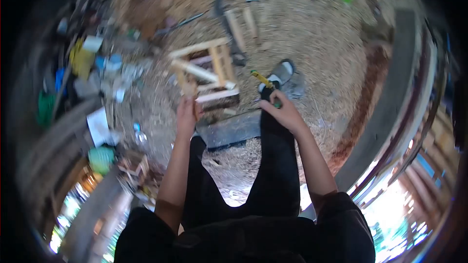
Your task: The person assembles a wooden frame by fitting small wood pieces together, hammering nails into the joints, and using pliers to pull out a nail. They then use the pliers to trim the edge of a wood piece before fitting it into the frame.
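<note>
My left hand (186, 113) is closed round a pale wooden piece at the near left corner of a small wooden frame (222, 63). The frame is made of several light slats, one running slantwise across it. In my right hand (285, 112), thumb and fingers pinch a narrow yellow tool (262, 79) with green and dark parts. It points up and left, towards the frame but apart from it. Blur and my fingers hide its exact kind. A grey plank or block (229, 129) lies between my legs, just on the near side of the frame.
My sandalled foot (282, 74) is beside the frame. Loose wooden sticks (242, 27) lie beyond it on the dirt floor (312, 34). Scattered litter, with a yellow bag (80, 61) and a bottle (140, 134), lies at left. A long grey beam (390, 102) runs along the right.
</note>
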A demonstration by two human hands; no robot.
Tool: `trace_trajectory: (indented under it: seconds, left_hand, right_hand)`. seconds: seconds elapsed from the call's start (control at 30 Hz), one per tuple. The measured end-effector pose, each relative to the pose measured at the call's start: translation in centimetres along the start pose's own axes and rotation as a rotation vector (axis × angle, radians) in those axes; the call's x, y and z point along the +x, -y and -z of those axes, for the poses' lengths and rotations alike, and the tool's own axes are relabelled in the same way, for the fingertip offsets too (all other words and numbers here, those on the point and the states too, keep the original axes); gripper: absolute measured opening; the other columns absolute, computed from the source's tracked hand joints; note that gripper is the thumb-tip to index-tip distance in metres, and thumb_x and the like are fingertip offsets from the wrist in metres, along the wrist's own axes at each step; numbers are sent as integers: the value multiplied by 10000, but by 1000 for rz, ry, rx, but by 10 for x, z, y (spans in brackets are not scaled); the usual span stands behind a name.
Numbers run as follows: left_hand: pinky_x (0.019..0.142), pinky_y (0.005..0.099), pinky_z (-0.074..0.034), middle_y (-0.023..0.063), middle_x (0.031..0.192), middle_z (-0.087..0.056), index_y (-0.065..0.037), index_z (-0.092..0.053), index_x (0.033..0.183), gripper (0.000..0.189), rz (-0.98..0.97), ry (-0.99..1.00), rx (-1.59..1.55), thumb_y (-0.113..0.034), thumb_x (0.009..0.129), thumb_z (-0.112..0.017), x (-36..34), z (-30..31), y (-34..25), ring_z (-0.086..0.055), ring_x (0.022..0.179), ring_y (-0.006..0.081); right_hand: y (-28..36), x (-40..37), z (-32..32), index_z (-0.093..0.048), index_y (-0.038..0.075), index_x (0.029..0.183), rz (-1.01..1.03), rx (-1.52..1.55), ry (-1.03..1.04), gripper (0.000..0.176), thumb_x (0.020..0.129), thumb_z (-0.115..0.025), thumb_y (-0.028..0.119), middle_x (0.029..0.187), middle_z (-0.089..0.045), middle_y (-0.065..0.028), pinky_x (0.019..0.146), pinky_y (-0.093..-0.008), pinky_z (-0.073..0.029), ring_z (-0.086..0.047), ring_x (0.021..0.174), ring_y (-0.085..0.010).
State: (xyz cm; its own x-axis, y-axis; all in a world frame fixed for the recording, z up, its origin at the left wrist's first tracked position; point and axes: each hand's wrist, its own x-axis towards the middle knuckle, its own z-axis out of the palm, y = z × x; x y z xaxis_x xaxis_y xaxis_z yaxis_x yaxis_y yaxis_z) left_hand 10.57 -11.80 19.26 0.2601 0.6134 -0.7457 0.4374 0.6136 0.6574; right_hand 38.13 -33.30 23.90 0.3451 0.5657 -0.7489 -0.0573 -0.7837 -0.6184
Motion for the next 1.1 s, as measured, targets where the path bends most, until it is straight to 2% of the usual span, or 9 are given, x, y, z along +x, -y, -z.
trace_trajectory:
  seconds: [0.07,0.13,0.47,0.57,0.6,0.67,0.83,1.0,1.1]
  left_hand:
    - [596,287,-496,21,758,-536,-59,-552,1182,336,-89,120,-314,-383,1145,-470,-10,37,19,-540,680,116]
    - [599,289,-478,23,758,-528,-53,-542,1184,354,-120,12,-361,-396,1147,-463,-19,78,28,-521,666,119]
    - [542,311,-441,43,749,-519,-41,-539,1178,468,-261,-245,-670,-487,1146,-402,39,172,129,-516,609,143]
    - [530,292,-426,37,739,-516,-39,-546,1162,451,-198,-208,-618,-469,1146,-412,42,170,131,-497,581,135]
    - [530,292,-426,37,739,-516,-39,-546,1162,451,-240,-232,-631,-469,1146,-412,46,171,139,-497,581,135]
    - [523,282,-423,42,748,-520,-38,-553,1152,462,-280,-240,-382,-477,1148,-410,51,172,155,-485,574,132]
    - [532,283,-440,81,767,-520,-38,-389,1328,509,-363,-238,-395,-191,844,-430,15,144,107,-486,574,137]
    - [553,287,-442,90,813,-545,-18,-373,1324,449,-678,-319,-384,-132,890,-397,-47,87,62,-500,646,136]
    - [568,285,-449,77,826,-559,-22,-374,1333,413,-760,-414,-323,-152,941,-386,-54,56,44,-497,649,123]
  right_hand:
    - [22,10,-38,-551,88,991,45,356,95,462,1031,-627,542,840,-611,-26,715,-325,-468,-579,767,-149]
    - [51,25,-79,-508,118,962,121,543,313,866,923,-251,944,852,-596,-17,710,-261,-393,-530,751,-122]
    - [113,137,-203,-555,60,1086,267,269,835,1221,671,-70,1101,1001,-654,-74,852,-325,-444,-617,959,-181]
    - [93,164,-210,-561,30,1064,294,222,764,1053,860,-160,981,958,-620,-39,823,-310,-486,-633,895,-175]
    - [74,181,-209,-594,35,1009,355,166,692,741,1032,-435,758,905,-617,-59,764,-325,-490,-627,834,-189]
    - [69,184,-206,-623,39,928,651,-512,297,416,1011,-698,440,867,-621,-113,731,-382,-495,-646,807,-258]
    - [57,183,-197,-632,22,877,804,-627,107,295,903,-799,264,889,-635,-176,730,-450,-500,-658,829,-373]
    - [78,143,-171,-555,41,1142,1148,-361,-50,363,911,-800,178,924,-645,-201,721,-436,-509,-653,834,-413]
    - [92,107,-156,-514,29,1181,1153,-66,-66,348,976,-761,164,835,-645,-113,670,-380,-503,-646,739,-255]
